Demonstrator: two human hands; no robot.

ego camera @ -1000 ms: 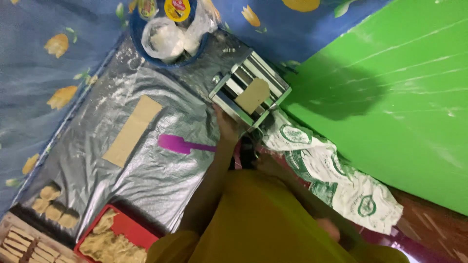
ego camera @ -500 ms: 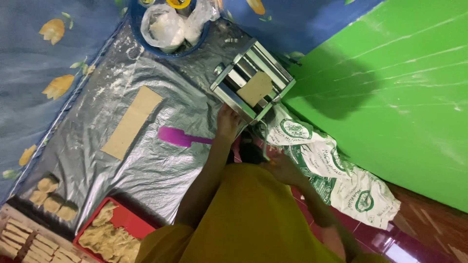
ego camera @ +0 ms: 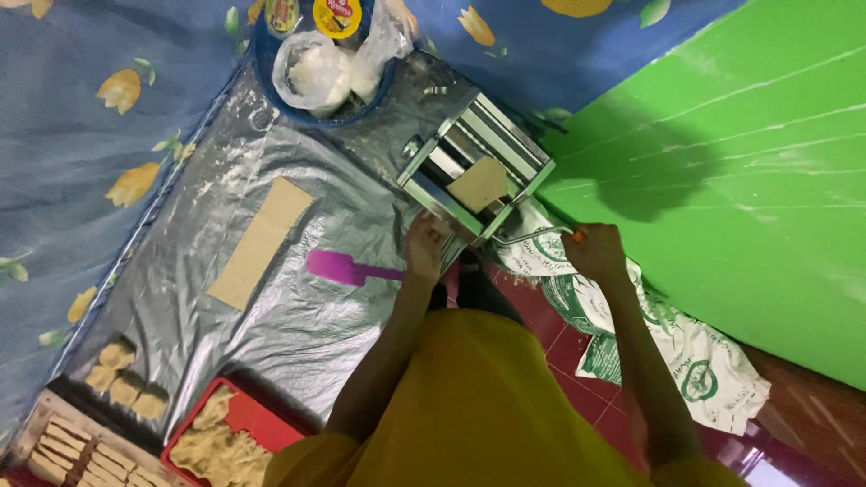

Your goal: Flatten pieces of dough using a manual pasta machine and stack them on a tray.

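A person in a yellow garment works at a metal dough roller (ego camera: 475, 173), seen from above; every place here is given from that machine.

Nearest the viewer, well below and left of the roller, a red tray (ego camera: 257, 422) holds pale crumbly dough, and beside it a low box (ego camera: 41, 424) holds rows of cut strips. Three small dough lumps (ego camera: 126, 388) lie just beyond them on the silver plastic sheet (ego camera: 298, 316).

Below and right of the roller, a white sack with green round emblems (ego camera: 686, 361) lies crumpled on the dark red floor.

The left hand (ego camera: 424, 248) rests against the roller's near edge, fingers curled; whether it grips anything cannot be told. A purple spatula (ego camera: 347, 268) lies just left of it. The right hand (ego camera: 595, 252) is clenched around the crank handle (ego camera: 541, 233), just right of the machine.

A tan dough piece (ego camera: 480, 185) sits on top of the roller. A long flat dough strip (ego camera: 262, 242) lies well to the left.

Farthest, above and left of the roller, a blue basin (ego camera: 271, 63) holds a clear bag of white flour (ego camera: 316, 72) and round containers with yellow and red labels (ego camera: 338, 13).

Compared with half a second earlier, the right hand has come up from near the lap to the crank; the left hand stays at the roller.
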